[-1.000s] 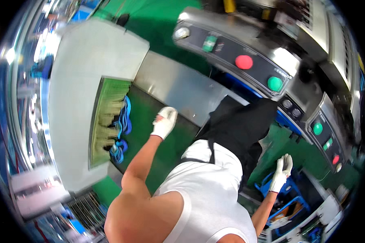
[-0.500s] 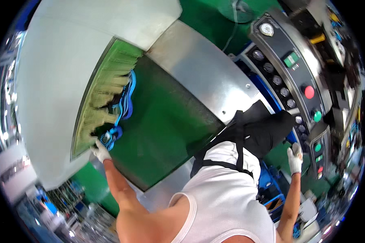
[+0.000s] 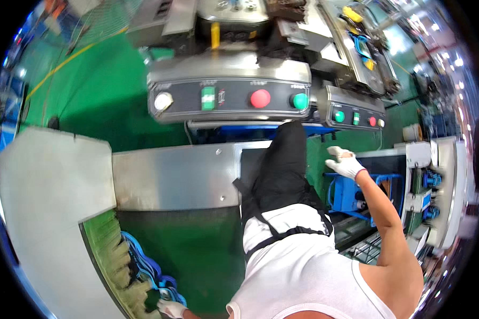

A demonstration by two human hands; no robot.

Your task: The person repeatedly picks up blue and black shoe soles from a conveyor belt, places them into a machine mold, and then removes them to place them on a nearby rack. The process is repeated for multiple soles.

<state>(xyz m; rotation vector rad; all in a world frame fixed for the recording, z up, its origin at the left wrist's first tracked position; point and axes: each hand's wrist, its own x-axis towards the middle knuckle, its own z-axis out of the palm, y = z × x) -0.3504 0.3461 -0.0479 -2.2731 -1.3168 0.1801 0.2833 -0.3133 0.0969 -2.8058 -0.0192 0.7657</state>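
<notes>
My left hand [image 3: 172, 308], in a white knit glove, is low at the picture's bottom edge. It lies against or beside the lower end of a bundle of blue bands [image 3: 143, 263]; its fingers are partly hidden and blurred. The blue bundle pokes out through a yellow-green bristle curtain [image 3: 105, 239] along the edge of a dark green belt-like surface [image 3: 191, 255]. My right hand [image 3: 347, 162], gloved too, hangs in the air right of my black trouser leg, its fingers apart and nothing seen in it.
Ahead stands a machine with a dark control panel [image 3: 229, 98] bearing red and green buttons; a smaller panel [image 3: 351, 111] is to its right. A blue cart [image 3: 348, 192] stands below my right hand. Steel plate [image 3: 170, 178] and white housing [image 3: 53, 202] border the green surface.
My view has turned right, bringing the control panels to the front. My right arm has swung outward and forward. My left hand stays by the blue bundle, now at the bottom edge.
</notes>
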